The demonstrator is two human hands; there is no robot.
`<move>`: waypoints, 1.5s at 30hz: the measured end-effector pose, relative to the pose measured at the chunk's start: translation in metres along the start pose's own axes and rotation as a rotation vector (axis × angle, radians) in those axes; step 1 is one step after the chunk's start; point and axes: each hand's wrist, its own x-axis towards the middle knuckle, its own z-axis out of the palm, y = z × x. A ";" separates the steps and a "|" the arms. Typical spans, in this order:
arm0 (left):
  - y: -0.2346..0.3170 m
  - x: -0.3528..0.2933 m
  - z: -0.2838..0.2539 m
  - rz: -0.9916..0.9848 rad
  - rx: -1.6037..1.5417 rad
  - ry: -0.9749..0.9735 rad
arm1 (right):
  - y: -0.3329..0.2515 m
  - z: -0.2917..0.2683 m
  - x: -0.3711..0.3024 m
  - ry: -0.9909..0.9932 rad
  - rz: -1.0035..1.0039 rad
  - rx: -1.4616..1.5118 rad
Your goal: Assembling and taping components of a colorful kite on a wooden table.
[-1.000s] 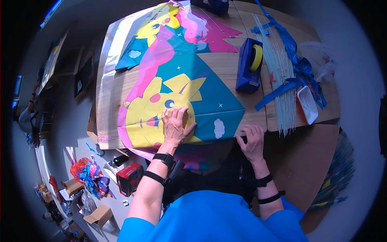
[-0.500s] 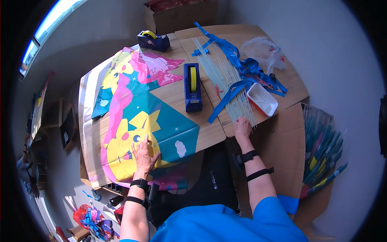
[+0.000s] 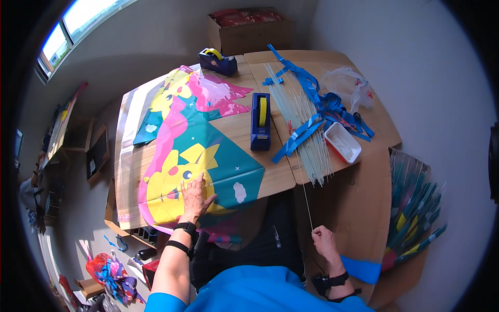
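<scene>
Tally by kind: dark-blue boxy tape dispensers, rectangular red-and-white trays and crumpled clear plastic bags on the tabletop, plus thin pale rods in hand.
Dark-blue boxy tape dispensers: 2
Rectangular red-and-white tray: 1
Crumpled clear plastic bag: 1
Thin pale rod held in the right hand: 1
Total: 5

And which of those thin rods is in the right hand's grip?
The single rod stretching well past the edge of the table, its near end pinched by the right hand; the other rods lie bunched together.
</scene>
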 end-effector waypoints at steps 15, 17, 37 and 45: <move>0.170 -0.091 -0.004 -0.284 -1.373 -0.629 | -0.049 0.004 -0.076 -0.497 0.039 0.306; 0.178 -0.104 0.006 -0.298 -1.406 -0.666 | -0.050 0.007 -0.079 -0.536 0.046 0.314; 0.186 -0.110 0.007 -0.450 -1.360 -0.542 | -0.067 0.040 -0.072 -0.821 -0.031 0.323; 0.168 -0.103 -0.006 -0.487 -1.421 -0.468 | -0.130 0.027 0.070 -0.324 -0.611 0.096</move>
